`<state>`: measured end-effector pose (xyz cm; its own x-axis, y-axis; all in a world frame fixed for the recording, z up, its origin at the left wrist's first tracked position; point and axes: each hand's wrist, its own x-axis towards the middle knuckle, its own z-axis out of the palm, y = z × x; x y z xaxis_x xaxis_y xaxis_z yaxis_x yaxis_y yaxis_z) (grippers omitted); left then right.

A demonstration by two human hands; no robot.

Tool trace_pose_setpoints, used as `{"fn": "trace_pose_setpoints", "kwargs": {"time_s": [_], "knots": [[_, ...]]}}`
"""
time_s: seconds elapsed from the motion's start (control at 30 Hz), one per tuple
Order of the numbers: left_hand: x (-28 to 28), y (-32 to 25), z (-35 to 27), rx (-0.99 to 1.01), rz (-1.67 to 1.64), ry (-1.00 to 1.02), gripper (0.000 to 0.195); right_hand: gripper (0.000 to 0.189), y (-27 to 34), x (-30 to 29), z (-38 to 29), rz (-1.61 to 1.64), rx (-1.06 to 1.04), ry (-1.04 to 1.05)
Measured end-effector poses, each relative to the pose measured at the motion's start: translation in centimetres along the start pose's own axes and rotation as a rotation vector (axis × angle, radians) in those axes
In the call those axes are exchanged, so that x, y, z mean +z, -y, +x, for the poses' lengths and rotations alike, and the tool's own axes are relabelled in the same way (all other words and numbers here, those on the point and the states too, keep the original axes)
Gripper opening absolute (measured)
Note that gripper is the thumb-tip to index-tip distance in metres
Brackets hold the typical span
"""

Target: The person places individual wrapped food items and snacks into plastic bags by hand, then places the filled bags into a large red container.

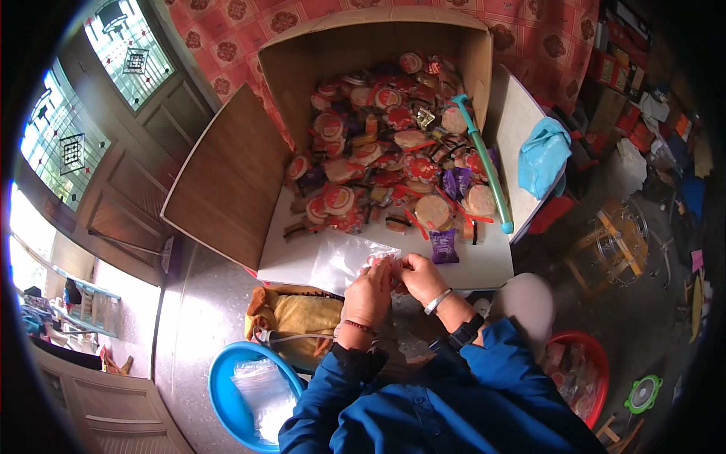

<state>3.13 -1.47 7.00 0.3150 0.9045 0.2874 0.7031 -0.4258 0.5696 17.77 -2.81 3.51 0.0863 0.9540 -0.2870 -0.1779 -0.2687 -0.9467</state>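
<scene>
My left hand [367, 295] and my right hand [420, 278] meet at the front edge of a white board [482, 267]. Between them they pinch the edge of a clear plastic bag [346, 255], which lies flat to the left on the board. A small red and white piece shows at my fingertips, too covered to name. Just beyond my right hand lies a purple snack packet [444, 246]. Behind it, a heap of wrapped round biscuits [433, 211] and small packets spills from a cardboard box [374, 28] lying on its side.
A green tube with a handle [482, 164] leans along the heap's right side. A light blue cloth [543, 153] hangs over the right panel [516, 108]. Below left, a blue basin [218, 386] holds clear bags [264, 391]; a red basin [602, 374] with packets stands right.
</scene>
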Motion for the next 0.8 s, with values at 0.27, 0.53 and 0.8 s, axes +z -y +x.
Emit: {"fn": "trace_pose_setpoints", "kwargs": {"time_s": [0.27,0.53,0.8], "knots": [[1.4,0.1,-1.3,-0.041,-0.17,0.067,0.027,0.004,-2.5,0.7,0.9,0.0,0.028,-0.197],[1.5,0.2,-0.4,-0.142,-0.427,0.145,0.028,0.018,-1.8,0.7,0.3,0.186,0.221,0.133],[1.3,3.9,3.3,0.002,-0.278,-0.008,0.018,0.021,-5.4,-0.7,2.9,-0.362,-0.111,-0.209]]}}
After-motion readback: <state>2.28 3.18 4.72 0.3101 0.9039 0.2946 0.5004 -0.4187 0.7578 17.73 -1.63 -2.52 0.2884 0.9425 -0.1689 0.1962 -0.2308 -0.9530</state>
